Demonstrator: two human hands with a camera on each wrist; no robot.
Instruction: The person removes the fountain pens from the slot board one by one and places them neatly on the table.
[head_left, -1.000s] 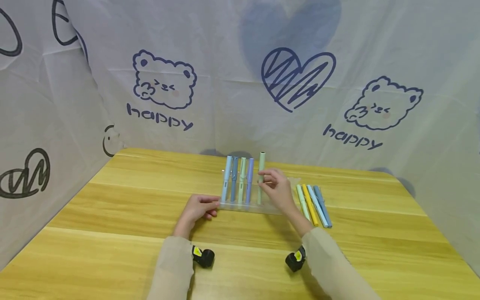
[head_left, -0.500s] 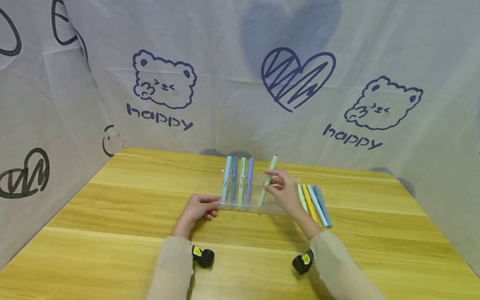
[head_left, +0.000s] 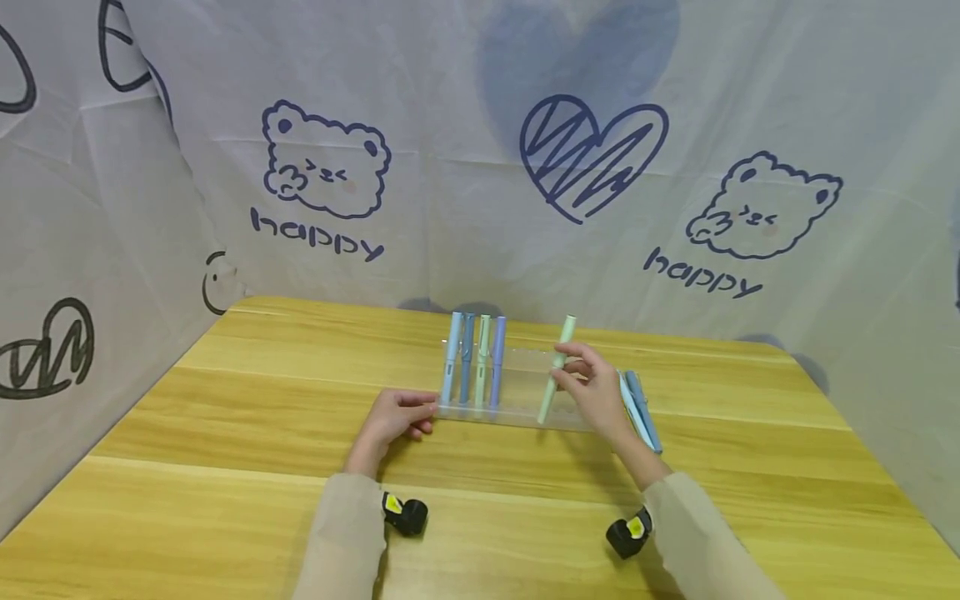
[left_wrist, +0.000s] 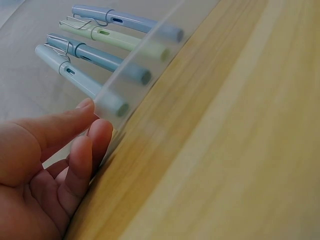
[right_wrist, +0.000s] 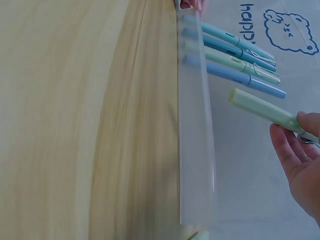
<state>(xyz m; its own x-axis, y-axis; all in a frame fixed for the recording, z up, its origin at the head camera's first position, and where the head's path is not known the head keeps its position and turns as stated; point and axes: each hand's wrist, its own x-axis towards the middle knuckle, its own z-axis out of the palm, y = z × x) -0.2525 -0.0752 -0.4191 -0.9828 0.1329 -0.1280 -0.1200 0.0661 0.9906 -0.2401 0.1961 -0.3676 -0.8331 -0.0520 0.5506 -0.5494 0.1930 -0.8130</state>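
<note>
My right hand [head_left: 592,385] pinches a pale green pen [head_left: 556,369], tilted at mid-frame above the clear rack [head_left: 517,410]. My left hand [head_left: 397,417] rests relaxed fingertips against the rack's left end, steadying it on the bench [head_left: 225,467] beside four standing pens [head_left: 472,358].

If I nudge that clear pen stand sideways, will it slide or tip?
Probably slide: the clear pen stand is long and low, flat on the wooden table. It looks like thin, light plastic, so the left hand at its end likely steadies it. Four upright pens load one end, so tipping there seems somewhat likelier.
</note>
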